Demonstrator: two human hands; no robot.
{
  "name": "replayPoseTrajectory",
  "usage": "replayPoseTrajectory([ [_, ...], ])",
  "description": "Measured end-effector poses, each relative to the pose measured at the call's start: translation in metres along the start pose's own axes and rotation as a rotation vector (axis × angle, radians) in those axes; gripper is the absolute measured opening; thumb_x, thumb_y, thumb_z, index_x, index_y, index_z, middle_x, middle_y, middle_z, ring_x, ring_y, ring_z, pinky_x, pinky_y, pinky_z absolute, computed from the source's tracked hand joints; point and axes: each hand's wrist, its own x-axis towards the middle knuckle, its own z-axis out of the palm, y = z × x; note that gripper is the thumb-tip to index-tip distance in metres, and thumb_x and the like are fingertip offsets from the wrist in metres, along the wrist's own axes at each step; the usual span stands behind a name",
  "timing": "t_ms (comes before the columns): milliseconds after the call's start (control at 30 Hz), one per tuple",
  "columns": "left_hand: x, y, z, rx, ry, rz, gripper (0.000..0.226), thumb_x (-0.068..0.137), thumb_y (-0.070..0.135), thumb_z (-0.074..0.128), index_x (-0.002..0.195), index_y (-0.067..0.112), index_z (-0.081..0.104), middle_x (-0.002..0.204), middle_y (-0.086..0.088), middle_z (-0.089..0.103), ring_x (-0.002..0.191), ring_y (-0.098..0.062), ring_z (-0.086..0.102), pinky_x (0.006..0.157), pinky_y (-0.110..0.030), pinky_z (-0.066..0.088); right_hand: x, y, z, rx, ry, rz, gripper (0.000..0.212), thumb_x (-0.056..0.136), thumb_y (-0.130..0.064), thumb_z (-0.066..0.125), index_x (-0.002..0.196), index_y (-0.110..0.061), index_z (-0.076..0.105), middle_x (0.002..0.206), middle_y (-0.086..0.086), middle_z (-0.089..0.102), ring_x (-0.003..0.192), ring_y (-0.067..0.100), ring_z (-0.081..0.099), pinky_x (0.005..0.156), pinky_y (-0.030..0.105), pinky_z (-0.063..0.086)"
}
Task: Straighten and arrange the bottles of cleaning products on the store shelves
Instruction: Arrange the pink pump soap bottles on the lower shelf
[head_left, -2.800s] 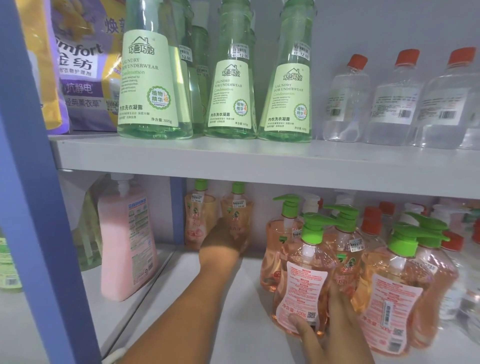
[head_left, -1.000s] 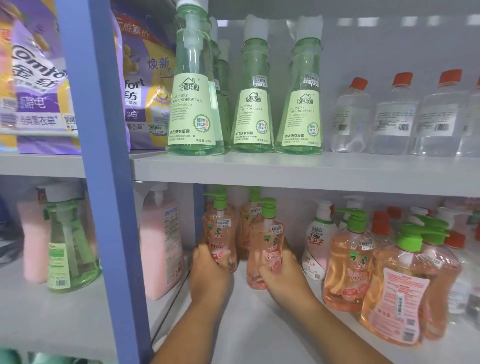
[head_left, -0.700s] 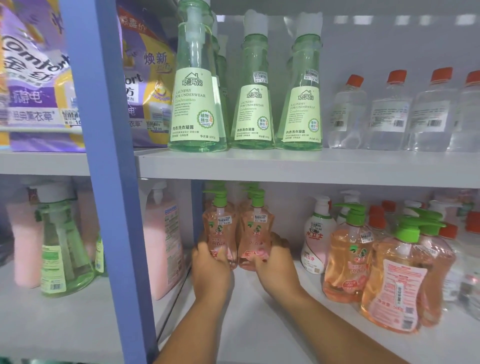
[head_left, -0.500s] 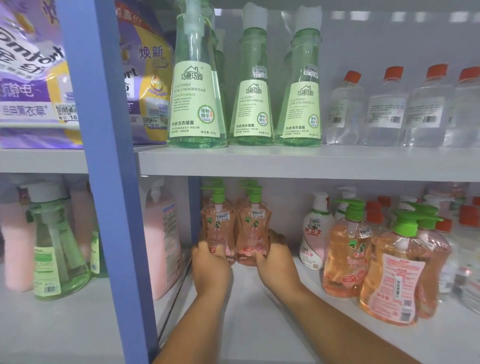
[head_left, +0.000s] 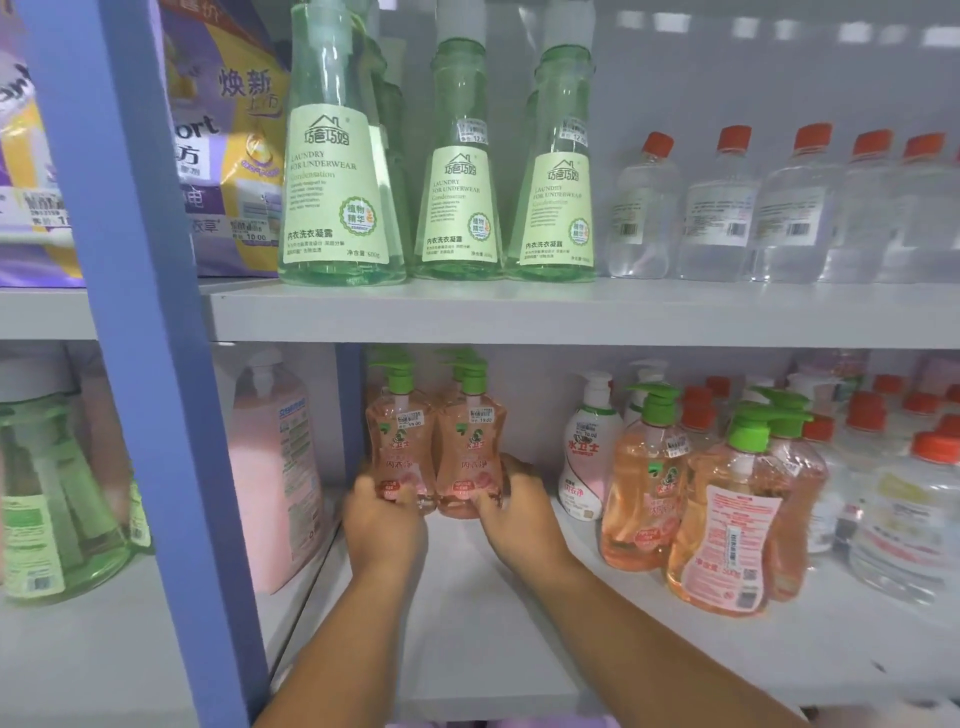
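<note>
Two small orange pump bottles with green pumps stand upright side by side at the back left of the lower shelf (head_left: 488, 634). My left hand (head_left: 382, 519) grips the base of the left bottle (head_left: 400, 441). My right hand (head_left: 514, 512) grips the base of the right bottle (head_left: 470, 441). More green pumps show behind the pair. To the right stand a white pump bottle (head_left: 587, 452) and a cluster of larger orange pump bottles (head_left: 727, 514), one with its back label facing out.
A blue upright post (head_left: 140, 364) borders the shelf on the left, with a pink bottle (head_left: 275, 467) just past it. The upper shelf (head_left: 519, 312) holds tall green laundry bottles (head_left: 337, 171) and clear red-capped bottles (head_left: 722, 208). Clear red-capped bottles (head_left: 904, 499) crowd the lower right.
Both hands brought the two small orange bottles together and pushed them back toward the left rear corner. The right bottle, tilted a second ago, now stands upright against the left one.
</note>
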Motion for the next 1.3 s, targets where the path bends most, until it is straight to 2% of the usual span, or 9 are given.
replayPoseTrajectory([
  [133, -0.026, 0.012, -0.001, 0.099, 0.118, 0.327, 0.017, 0.093, 0.023, 0.068, 0.095, 0.007, 0.060, 0.102, -0.008, 0.060, 0.098, -0.032, 0.058, 0.085, -0.047, 0.052, -0.060, -0.010, -0.067, 0.163, 0.119, -0.020, 0.039, 0.097, -0.022, 0.066, 0.135, -0.029, 0.059, 0.132, -0.014, 0.057, 0.117, 0.001, 0.060, 0.094, 0.012, 0.046],
  [300, -0.086, 0.054, 0.061, -0.115, -0.554, 0.210, 0.027, 0.081, 0.042, 0.080, 0.095, 0.032, 0.059, 0.104, 0.009, 0.072, 0.094, -0.007, 0.069, 0.088, -0.036, 0.058, -0.130, 0.023, -0.184, 0.162, 0.659, -0.027, 0.029, 0.092, -0.016, 0.072, 0.113, -0.033, 0.063, 0.113, -0.020, 0.059, 0.103, 0.006, 0.063, 0.088, 0.027, 0.053],
  [400, -0.119, 0.067, 0.100, -0.060, -0.747, 0.221, 0.046, 0.072, 0.052, 0.084, 0.107, 0.041, 0.056, 0.113, 0.017, 0.069, 0.102, -0.003, 0.067, 0.091, -0.033, 0.058, -0.125, 0.053, -0.207, 0.056, 0.500, 0.163, 0.053, 0.089, -0.029, 0.076, 0.136, -0.029, 0.050, 0.127, -0.009, 0.048, 0.111, 0.015, 0.060, 0.097, 0.047, 0.055],
  [500, -0.135, 0.066, 0.115, -0.094, -0.795, 0.169, 0.054, 0.059, 0.060, 0.077, 0.104, 0.038, 0.057, 0.103, 0.008, 0.074, 0.093, -0.014, 0.074, 0.083, -0.049, 0.062, -0.117, 0.066, -0.199, -0.043, 0.335, 0.168, 0.083, 0.082, -0.036, 0.082, 0.148, -0.045, 0.035, 0.132, -0.010, 0.042, 0.117, 0.011, 0.056, 0.097, 0.038, 0.052],
  [700, -0.139, 0.055, 0.068, -0.153, -0.699, 0.162, 0.025, 0.095, 0.032, 0.070, 0.117, 0.040, 0.059, 0.106, 0.013, 0.077, 0.097, -0.009, 0.075, 0.089, -0.042, 0.060, -0.108, 0.071, -0.177, -0.104, 0.300, 0.145, 0.096, 0.072, -0.059, 0.083, 0.147, -0.038, 0.027, 0.161, -0.005, 0.025, 0.149, 0.020, 0.034, 0.109, 0.050, 0.047],
  [833, -0.124, 0.041, 0.013, -0.225, -0.649, 0.078, 0.030, 0.104, 0.015, 0.059, 0.125, 0.035, 0.059, 0.114, 0.004, 0.077, 0.102, -0.014, 0.076, 0.081, -0.028, 0.060, -0.091, 0.063, -0.168, -0.059, 0.166, 0.149, 0.079, 0.079, -0.056, 0.079, 0.142, -0.027, 0.042, 0.135, -0.001, 0.046, 0.124, 0.023, 0.053, 0.098, 0.041, 0.049],
  [933, -0.107, 0.031, -0.022, -0.208, -0.595, 0.045, 0.036, 0.103, 0.011, 0.060, 0.130, 0.035, 0.057, 0.119, -0.002, 0.076, 0.104, -0.020, 0.076, 0.081, -0.030, 0.060, -0.081, 0.042, -0.160, -0.012, 0.030, 0.110, 0.049, 0.087, -0.044, 0.076, 0.126, -0.025, 0.055, 0.111, -0.005, 0.059, 0.091, 0.008, 0.059, 0.072, 0.018, 0.045],
  [1033, -0.092, 0.027, -0.046, -0.107, -0.492, 0.101, 0.037, 0.100, 0.007, 0.063, 0.122, 0.036, 0.060, 0.107, 0.011, 0.078, 0.093, -0.010, 0.076, 0.070, -0.019, 0.058, -0.080, 0.024, -0.148, 0.050, -0.100, 0.058, 0.027, 0.092, -0.032, 0.073, 0.107, -0.027, 0.051, 0.086, -0.007, 0.060, 0.067, -0.003, 0.060, 0.055, 0.013, 0.042],
  [1300, -0.056, 0.015, -0.056, 0.052, -0.134, 0.165, 0.036, 0.086, 0.018, 0.078, 0.115, 0.027, 0.059, 0.104, 0.015, 0.067, 0.096, -0.007, 0.068, 0.080, -0.030, 0.056, -0.049, 0.011, -0.100, 0.198, -0.257, 0.037, 0.056, 0.081, -0.029, 0.082, 0.125, -0.041, 0.050, 0.120, -0.022, 0.064, 0.111, -0.003, 0.063, 0.094, 0.027, 0.054],
])
